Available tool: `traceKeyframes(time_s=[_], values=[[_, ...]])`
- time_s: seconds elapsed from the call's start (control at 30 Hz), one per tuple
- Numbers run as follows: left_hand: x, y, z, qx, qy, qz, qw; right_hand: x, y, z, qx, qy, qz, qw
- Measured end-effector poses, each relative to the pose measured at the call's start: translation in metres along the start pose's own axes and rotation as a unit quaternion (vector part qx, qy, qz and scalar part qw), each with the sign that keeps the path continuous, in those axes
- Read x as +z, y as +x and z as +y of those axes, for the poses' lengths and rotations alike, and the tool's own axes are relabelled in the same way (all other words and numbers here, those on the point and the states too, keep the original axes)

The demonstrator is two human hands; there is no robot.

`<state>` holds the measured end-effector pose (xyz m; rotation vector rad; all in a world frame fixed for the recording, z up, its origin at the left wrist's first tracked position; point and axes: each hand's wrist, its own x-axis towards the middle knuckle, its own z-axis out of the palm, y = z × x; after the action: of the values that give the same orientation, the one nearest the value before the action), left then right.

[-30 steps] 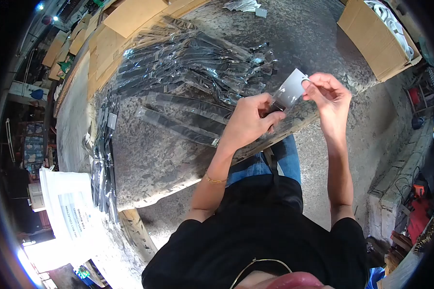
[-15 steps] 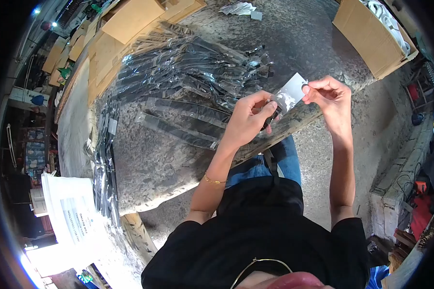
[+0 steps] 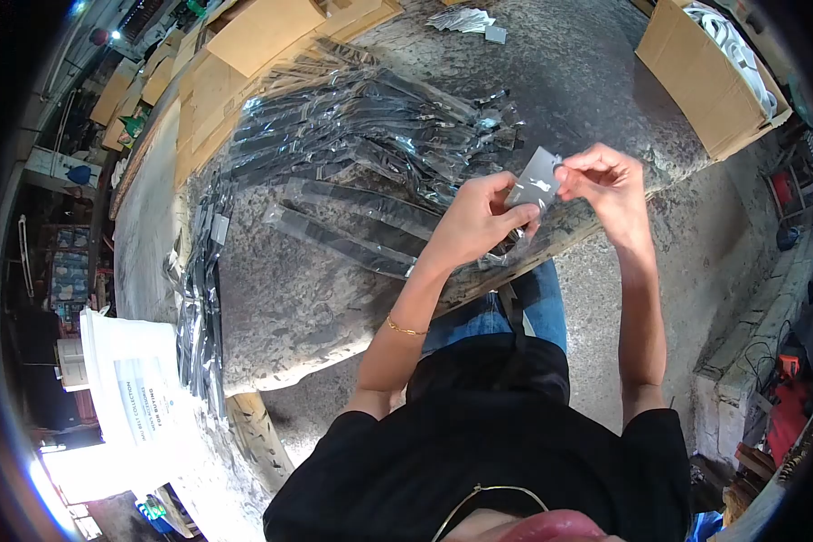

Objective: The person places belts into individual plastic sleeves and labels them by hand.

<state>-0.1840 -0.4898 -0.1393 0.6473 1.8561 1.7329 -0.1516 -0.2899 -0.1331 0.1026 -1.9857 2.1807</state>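
Note:
My left hand [image 3: 481, 221] is closed with the thumb on a small grey tag card [image 3: 537, 181] that has a light logo on its face. Beneath that hand, a bit of dark belt in clear plastic partly shows. At the card's upper right corner, my right hand [image 3: 612, 185] pinches with thumb and forefinger; whatever sits between those fingertips is too small to make out. Close to the left hand, a pile of dark belts in clear plastic sleeves [image 3: 352, 126] covers the table. Two more sleeved belts [image 3: 343, 237] lie apart, nearer to me.
The worn table [image 3: 280, 316] has its edge just in front of my body. A cardboard box [image 3: 696, 81] with white strips stands at right, and a stack of white tags [image 3: 461, 20] lies at the back. More sleeved belts [image 3: 199, 307] hang over the left side, beside a white bag [image 3: 135, 361].
The card has tilted, so its face now looks grey with the logo showing instead of shining white. My right hand has moved slightly left with it. The view has shifted a little.

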Motion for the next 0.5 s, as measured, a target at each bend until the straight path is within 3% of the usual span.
traceKeyframes(time_s=[0.2,0.3,0.37,0.4,0.47,0.5], values=[[0.01,0.01,0.0,0.007,-0.039,-0.001,0.999,-0.014,-0.003,-0.006,-0.02,-0.018,-0.028,0.999],[0.015,0.011,0.012,0.026,0.01,0.027,0.999,-0.014,-0.004,-0.01,-0.027,-0.031,-0.021,0.999],[0.012,0.009,0.026,-0.063,0.022,-0.002,0.998,-0.013,-0.004,-0.011,-0.032,-0.031,-0.014,0.999],[0.012,0.01,0.021,-0.063,0.022,0.002,0.998,-0.011,-0.005,-0.011,-0.014,-0.027,0.001,1.0],[0.015,0.015,0.012,0.039,0.04,0.051,0.997,-0.007,-0.005,-0.01,0.003,-0.022,0.011,1.0],[0.013,0.016,0.012,0.039,0.04,0.056,0.997,-0.006,-0.006,-0.008,0.004,-0.023,0.015,1.0]])
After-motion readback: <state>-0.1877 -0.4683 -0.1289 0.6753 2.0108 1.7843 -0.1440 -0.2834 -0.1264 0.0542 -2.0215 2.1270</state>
